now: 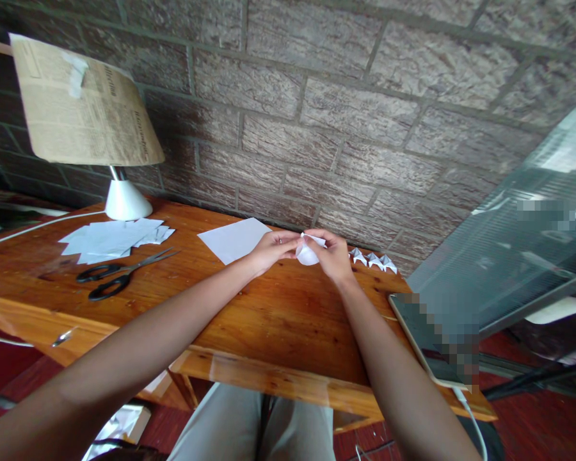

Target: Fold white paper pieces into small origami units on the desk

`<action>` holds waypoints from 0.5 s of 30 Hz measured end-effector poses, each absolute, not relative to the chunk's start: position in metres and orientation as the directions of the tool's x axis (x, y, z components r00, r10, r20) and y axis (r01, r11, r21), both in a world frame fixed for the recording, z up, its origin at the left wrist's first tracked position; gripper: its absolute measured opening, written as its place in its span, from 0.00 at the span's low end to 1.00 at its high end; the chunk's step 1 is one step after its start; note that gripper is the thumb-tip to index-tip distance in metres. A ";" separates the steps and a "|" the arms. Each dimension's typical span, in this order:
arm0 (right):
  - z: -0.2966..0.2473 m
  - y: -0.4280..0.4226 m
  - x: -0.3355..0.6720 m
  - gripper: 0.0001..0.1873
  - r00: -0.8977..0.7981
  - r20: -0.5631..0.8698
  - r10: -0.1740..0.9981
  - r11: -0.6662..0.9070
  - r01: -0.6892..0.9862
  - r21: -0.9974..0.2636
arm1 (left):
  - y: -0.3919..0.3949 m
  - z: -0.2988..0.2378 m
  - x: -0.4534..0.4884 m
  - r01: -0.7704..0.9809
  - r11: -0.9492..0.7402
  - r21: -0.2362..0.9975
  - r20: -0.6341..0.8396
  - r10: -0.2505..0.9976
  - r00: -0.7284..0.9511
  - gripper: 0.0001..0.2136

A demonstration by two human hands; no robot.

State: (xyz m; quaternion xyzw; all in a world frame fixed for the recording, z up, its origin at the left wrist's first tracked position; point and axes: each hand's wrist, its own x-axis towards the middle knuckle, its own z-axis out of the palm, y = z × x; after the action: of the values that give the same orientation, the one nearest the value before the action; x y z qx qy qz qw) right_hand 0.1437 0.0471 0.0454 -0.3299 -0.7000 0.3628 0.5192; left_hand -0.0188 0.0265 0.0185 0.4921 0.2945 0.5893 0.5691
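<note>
Both my hands meet over the far middle of the wooden table [278, 320]. My left hand [271, 248] and my right hand [333, 253] pinch a small folded piece of white paper [307, 251] between their fingertips, just above the tabletop. A flat white sheet [233, 239] lies right behind my left hand. Three small folded white paper shapes [372, 259] sit in a row just past my right hand, near the brick wall.
Black-handled scissors [118, 275] lie at the left, in front of a pile of white paper pieces [112, 237]. A lamp with a white base [125, 202] and newspaper shade stands at the back left. A tablet [429, 336] with a white cable rests on the right edge.
</note>
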 end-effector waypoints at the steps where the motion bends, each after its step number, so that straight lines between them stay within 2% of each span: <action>1: 0.046 0.047 0.144 0.15 -0.256 0.489 0.834 0.523 0.083 -0.848 | 0.027 0.018 -0.019 -0.388 -0.176 0.905 0.245 0.960 0.136 0.19; 7: 0.045 0.048 0.145 0.15 -0.308 0.503 0.807 0.543 0.055 -0.838 | 0.027 0.019 -0.020 -0.388 -0.189 0.902 0.245 0.964 0.101 0.19; 15: 0.039 0.056 0.146 0.21 -0.280 0.471 0.836 0.495 0.015 -0.869 | 0.027 0.020 -0.019 -0.376 -0.177 0.910 0.226 0.970 0.090 0.19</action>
State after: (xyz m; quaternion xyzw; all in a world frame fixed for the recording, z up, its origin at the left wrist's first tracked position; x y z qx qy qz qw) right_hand 0.1461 0.0560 0.0388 -0.3067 -0.6937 0.3982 0.5159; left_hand -0.0191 0.0265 0.0198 0.4792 0.3100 0.5992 0.5614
